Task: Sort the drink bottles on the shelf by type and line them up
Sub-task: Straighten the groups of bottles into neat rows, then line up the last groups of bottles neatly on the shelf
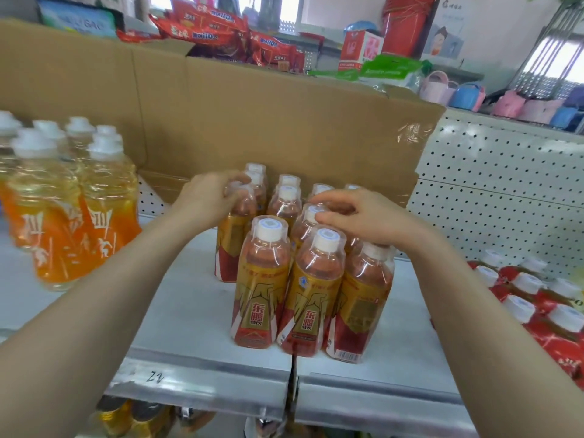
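Observation:
Several gold-and-red labelled drink bottles (262,279) with white caps stand in rows in the middle of the white shelf (189,311). My left hand (208,197) grips the cap end of a bottle (235,235) in the left column, behind the front row. My right hand (357,216) has curled fingers pinching the top of a bottle (308,222) in the middle of the group. A cluster of orange-labelled bottles with yellow drink (63,210) stands at the left. Red-labelled bottles (537,311) fill the right edge.
A big cardboard box (252,115) stands right behind the bottles. White pegboard (489,200) backs the shelf on the right. Snack packs (215,30) and small coloured bags (474,93) lie beyond the box. Dark-capped bottles (126,415) show on the shelf below.

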Action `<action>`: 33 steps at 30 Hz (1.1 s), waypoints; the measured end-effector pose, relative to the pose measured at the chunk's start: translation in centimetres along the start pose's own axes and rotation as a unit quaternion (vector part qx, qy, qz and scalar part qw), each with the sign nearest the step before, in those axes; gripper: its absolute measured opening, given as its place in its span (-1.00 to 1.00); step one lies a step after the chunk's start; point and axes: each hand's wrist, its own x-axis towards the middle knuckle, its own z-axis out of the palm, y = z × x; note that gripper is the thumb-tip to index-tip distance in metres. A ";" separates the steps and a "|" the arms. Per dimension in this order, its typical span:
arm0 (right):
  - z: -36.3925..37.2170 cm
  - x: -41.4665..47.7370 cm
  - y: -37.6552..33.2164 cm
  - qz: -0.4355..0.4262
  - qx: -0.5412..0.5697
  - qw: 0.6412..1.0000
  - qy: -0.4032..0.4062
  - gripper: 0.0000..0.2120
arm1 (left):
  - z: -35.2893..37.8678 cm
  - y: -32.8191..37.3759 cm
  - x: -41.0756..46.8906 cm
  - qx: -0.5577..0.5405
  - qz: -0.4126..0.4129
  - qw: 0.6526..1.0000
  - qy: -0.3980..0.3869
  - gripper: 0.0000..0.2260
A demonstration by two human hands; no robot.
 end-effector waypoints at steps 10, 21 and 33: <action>0.1 -0.2 0.9 0.004 0.042 0.999 0.016 -0.63 | 0.6 1.5 -1.6 -0.269 0.035 0.960 -0.072 -0.81; -0.8 0.2 3.4 -0.014 0.078 0.995 0.060 -0.71 | 1.2 1.4 -1.3 -0.357 0.020 0.927 -0.113 -0.65; -1.6 10.1 5.8 0.009 -0.062 0.998 -0.012 -0.48 | 0.9 2.8 5.9 -0.150 0.069 0.965 -0.206 -0.64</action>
